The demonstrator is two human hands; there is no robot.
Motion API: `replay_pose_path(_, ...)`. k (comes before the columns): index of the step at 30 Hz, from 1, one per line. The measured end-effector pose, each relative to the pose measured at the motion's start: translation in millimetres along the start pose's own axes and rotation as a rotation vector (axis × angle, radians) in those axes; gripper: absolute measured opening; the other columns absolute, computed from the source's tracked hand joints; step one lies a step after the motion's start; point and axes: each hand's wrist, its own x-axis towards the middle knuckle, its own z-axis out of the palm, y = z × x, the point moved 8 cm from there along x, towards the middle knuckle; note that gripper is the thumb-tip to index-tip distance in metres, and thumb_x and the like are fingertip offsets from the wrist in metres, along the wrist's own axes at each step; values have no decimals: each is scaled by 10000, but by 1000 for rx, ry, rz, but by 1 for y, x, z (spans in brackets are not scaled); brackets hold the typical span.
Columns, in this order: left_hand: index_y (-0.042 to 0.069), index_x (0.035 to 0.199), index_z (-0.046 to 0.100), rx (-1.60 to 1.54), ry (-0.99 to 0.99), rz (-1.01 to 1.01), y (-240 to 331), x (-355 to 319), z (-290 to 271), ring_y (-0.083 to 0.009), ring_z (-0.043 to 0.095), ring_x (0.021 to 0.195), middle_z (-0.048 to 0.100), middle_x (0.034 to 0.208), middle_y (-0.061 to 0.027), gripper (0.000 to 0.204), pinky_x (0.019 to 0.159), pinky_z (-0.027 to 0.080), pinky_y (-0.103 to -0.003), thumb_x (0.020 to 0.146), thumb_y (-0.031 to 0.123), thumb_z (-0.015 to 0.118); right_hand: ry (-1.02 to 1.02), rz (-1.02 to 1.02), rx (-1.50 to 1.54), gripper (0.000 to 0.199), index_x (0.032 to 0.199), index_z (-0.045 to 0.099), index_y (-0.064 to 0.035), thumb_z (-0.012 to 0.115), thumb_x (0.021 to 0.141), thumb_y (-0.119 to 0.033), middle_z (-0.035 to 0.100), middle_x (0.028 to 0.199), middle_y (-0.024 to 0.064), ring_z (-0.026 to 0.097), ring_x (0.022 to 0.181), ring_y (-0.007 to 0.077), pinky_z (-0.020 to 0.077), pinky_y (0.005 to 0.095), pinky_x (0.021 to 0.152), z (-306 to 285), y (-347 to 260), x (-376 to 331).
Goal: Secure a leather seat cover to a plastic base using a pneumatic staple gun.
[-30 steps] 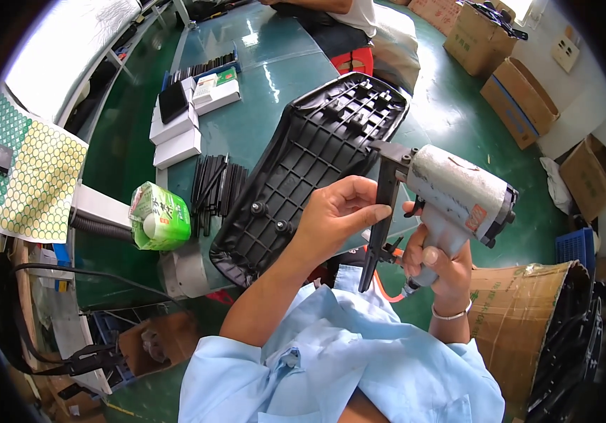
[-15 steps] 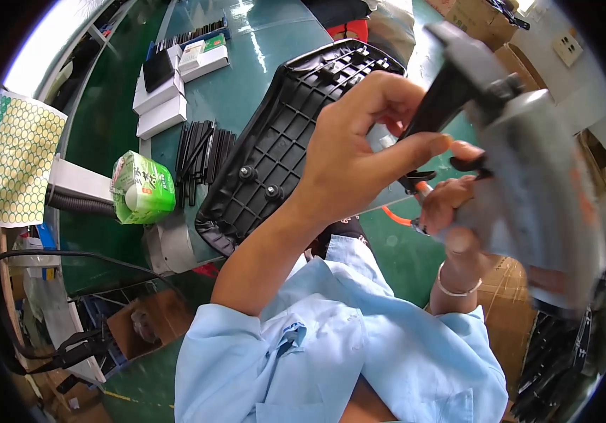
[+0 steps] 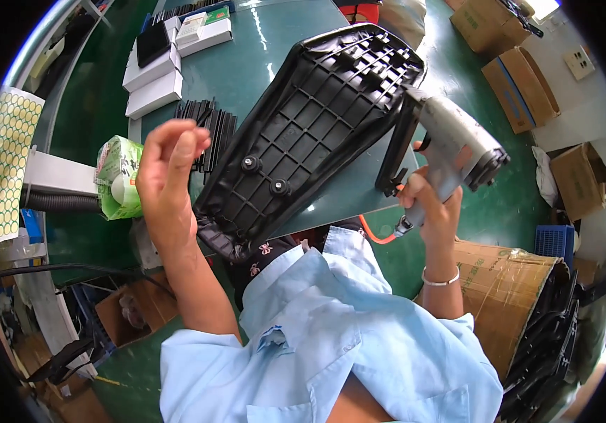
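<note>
Boxes: you are looking at white flat boxes (image 3: 153,81) lying stacked at the far left of the green table (image 3: 268,56).
Black strips: a bundle of them (image 3: 208,123) is lying on the table just beside the boxes.
Green packet: a green and white packet (image 3: 118,176) is sitting at the table's left edge.
Sticker sheet: a sheet of yellow round stickers (image 3: 1,166) is hanging off to your left.
Cartons: brown cardboard cartons (image 3: 522,88) are standing on the floor to your right.
Blue crate: it (image 3: 553,241) is sitting by the big carton (image 3: 507,282) at your right elbow.
</note>
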Motion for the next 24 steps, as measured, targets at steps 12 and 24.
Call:
replay_pose_path(12, -30, 1181, 531, 153, 483, -362, -75, -98, -56, -151, 486, 1068, 542, 1174, -98, 334, 935, 373, -266, 949, 211, 528, -371, 370, 3, 256, 967, 581, 30, 674, 728, 25, 596, 762, 35, 553, 630, 95, 439, 228, 545, 57, 0, -38)
replay_pose_path(24, -24, 1156, 557, 146, 136, -155, -46, -103, -21, -258, 479, 1205, 529, 1278, -190, 318, 1053, 311, -361, 838, -30, 544, -414, 358, -310, 368, 992, 620, 8, 774, 723, -192, 645, 888, 70, 571, 796, 136, 477, 288, 740, 11, 33, -85)
